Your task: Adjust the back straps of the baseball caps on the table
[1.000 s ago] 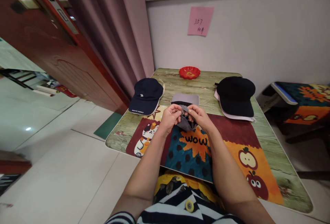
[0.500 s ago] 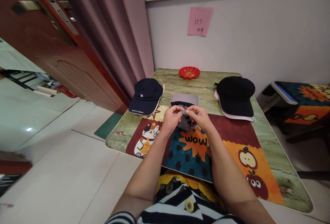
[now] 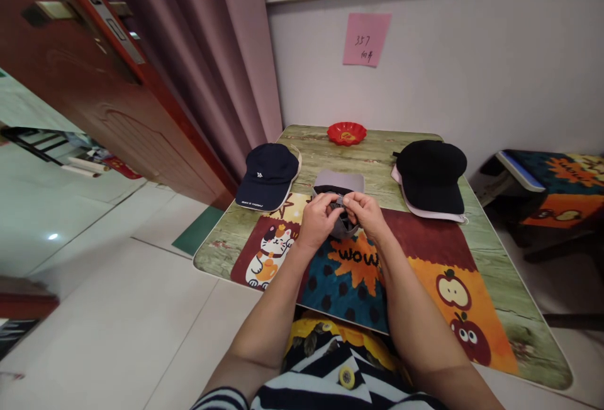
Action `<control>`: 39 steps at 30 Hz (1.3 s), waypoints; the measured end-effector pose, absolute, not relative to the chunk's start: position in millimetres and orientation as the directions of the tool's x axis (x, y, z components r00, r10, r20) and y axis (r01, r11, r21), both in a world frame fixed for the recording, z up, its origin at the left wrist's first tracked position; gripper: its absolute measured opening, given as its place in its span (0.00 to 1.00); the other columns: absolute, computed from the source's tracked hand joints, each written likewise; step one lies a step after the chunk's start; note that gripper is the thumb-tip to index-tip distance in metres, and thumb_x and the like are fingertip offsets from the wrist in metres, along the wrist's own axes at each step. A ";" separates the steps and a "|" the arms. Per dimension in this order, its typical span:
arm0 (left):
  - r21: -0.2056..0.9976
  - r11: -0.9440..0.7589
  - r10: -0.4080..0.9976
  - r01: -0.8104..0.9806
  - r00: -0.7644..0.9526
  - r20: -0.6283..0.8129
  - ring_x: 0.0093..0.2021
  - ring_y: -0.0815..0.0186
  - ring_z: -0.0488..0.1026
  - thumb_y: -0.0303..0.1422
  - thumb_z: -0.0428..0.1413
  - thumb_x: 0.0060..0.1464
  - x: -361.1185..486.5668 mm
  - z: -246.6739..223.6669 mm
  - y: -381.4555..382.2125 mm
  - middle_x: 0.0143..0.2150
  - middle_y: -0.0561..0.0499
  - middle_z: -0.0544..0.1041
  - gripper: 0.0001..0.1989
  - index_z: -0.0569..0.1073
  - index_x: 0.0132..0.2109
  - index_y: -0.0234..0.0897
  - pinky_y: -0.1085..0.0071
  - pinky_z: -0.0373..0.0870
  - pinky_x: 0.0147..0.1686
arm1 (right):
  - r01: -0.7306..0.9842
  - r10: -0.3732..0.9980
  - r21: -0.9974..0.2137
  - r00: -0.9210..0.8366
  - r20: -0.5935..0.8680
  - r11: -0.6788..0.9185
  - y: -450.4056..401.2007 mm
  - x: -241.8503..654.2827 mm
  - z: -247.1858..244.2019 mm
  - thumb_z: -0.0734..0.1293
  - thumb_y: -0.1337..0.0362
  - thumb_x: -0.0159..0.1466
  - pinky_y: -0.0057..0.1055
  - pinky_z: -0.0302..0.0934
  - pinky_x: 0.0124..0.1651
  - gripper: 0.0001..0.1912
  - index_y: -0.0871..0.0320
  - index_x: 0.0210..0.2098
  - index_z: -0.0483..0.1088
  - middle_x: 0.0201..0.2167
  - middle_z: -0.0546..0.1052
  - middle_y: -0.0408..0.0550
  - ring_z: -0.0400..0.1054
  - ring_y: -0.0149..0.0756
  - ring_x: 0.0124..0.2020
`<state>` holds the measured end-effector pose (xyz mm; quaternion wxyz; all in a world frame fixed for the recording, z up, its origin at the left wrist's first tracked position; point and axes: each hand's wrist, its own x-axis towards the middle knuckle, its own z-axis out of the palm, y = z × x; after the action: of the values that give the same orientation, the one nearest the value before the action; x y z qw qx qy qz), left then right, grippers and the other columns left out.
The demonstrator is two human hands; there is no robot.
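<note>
A grey baseball cap (image 3: 340,180) lies on the table in front of me, its brim pointing away and its dark inside facing up. My left hand (image 3: 319,218) pinches the grey back strap of the cap between thumb and forefinger. Close beside it, my right hand (image 3: 363,214) grips the other part of the same strap (image 3: 340,200). Both hands cover much of the cap's opening, and the fastening of the strap is too small to make out.
To the left sits a navy cap (image 3: 268,174); to the right a black cap (image 3: 430,174) rests on a pale pink cap (image 3: 438,215). A red scalloped dish (image 3: 346,134) stands at the back of the table (image 3: 377,158). Behind are a wall and a curtain (image 3: 236,45).
Both hands have shifted slightly to the right along the strap. The grey cap has moved a little with them; the other caps and the dish stay put.
</note>
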<state>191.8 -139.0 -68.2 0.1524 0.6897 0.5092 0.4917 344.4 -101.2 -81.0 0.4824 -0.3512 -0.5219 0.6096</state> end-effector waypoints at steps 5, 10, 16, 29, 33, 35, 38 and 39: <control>0.870 -0.350 0.893 0.347 -0.158 0.422 0.26 0.71 0.68 0.32 0.64 0.52 188.1 -73.4 -134.2 0.31 0.52 0.75 0.09 0.80 0.42 0.37 0.74 0.66 0.28 | -0.266 0.967 -0.964 -0.249 0.053 -0.015 -99.2 343.8 -84.3 0.74 0.47 0.55 0.24 0.45 0.18 0.21 0.58 0.32 0.72 0.15 0.62 0.34 0.52 0.22 0.14; 0.983 -0.183 0.960 0.010 -0.213 0.181 0.21 0.74 0.64 0.37 0.67 0.48 190.1 -79.1 -130.4 0.23 0.57 0.71 0.16 0.80 0.43 0.35 0.76 0.62 0.22 | -0.284 0.971 -0.957 -0.238 0.012 -0.058 -97.9 341.9 -86.2 0.73 0.45 0.55 0.24 0.44 0.17 0.22 0.57 0.31 0.68 0.15 0.61 0.33 0.51 0.23 0.14; 0.981 -0.186 0.963 -0.052 -0.209 0.172 0.23 0.74 0.65 0.35 0.68 0.45 196.7 -80.5 -130.6 0.26 0.55 0.74 0.15 0.81 0.42 0.35 0.75 0.65 0.26 | -0.239 0.954 -0.967 -0.299 -0.013 -0.088 -99.4 340.3 -85.1 0.72 0.45 0.57 0.23 0.45 0.18 0.21 0.56 0.30 0.66 0.15 0.63 0.33 0.53 0.23 0.13; 0.979 -0.169 0.966 -0.117 -0.219 0.140 0.24 0.74 0.66 0.35 0.69 0.44 199.6 -80.1 -130.3 0.28 0.53 0.77 0.16 0.82 0.42 0.35 0.75 0.66 0.27 | -0.258 0.928 -0.955 -0.370 -0.043 -0.147 -101.7 340.4 -82.1 0.73 0.46 0.57 0.23 0.45 0.18 0.21 0.56 0.27 0.64 0.14 0.61 0.33 0.51 0.23 0.14; 0.983 -0.153 0.969 -0.098 -0.211 0.130 0.23 0.74 0.66 0.36 0.69 0.45 196.9 -80.3 -130.6 0.25 0.54 0.75 0.17 0.82 0.43 0.35 0.75 0.65 0.27 | -0.258 0.913 -0.953 -0.406 -0.044 -0.161 -102.7 342.0 -80.5 0.73 0.46 0.57 0.23 0.44 0.18 0.22 0.56 0.27 0.64 0.15 0.59 0.32 0.49 0.22 0.14; 0.987 -0.137 0.975 -0.084 -0.187 0.120 0.23 0.74 0.65 0.37 0.69 0.45 194.1 -79.9 -130.7 0.23 0.55 0.74 0.18 0.82 0.44 0.35 0.75 0.64 0.26 | -0.257 0.913 -0.955 -0.407 -0.032 -0.148 -102.6 343.2 -80.3 0.73 0.46 0.57 0.23 0.44 0.19 0.21 0.56 0.28 0.65 0.15 0.58 0.32 0.49 0.22 0.15; 0.992 -0.120 0.984 -0.036 -0.135 0.114 0.22 0.73 0.65 0.37 0.68 0.46 188.4 -78.3 -131.0 0.24 0.54 0.74 0.19 0.82 0.45 0.35 0.75 0.63 0.25 | -0.248 0.917 -0.962 -0.400 -0.008 -0.116 -101.9 345.2 -81.1 0.74 0.47 0.57 0.23 0.44 0.19 0.20 0.56 0.28 0.67 0.16 0.58 0.33 0.48 0.23 0.16; 0.992 -0.125 0.985 -0.013 -0.118 0.123 0.22 0.73 0.65 0.37 0.68 0.46 186.5 -77.4 -131.2 0.25 0.53 0.75 0.18 0.82 0.45 0.35 0.75 0.64 0.25 | -0.242 0.917 -0.964 -0.399 -0.002 -0.107 -101.6 345.8 -81.5 0.74 0.47 0.57 0.24 0.44 0.20 0.20 0.56 0.28 0.67 0.16 0.58 0.33 0.48 0.23 0.16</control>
<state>186.5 -131.2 -77.4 0.4427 0.4949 0.4913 0.5636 345.8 -101.6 -81.5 0.4355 -0.3332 -0.5069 0.6652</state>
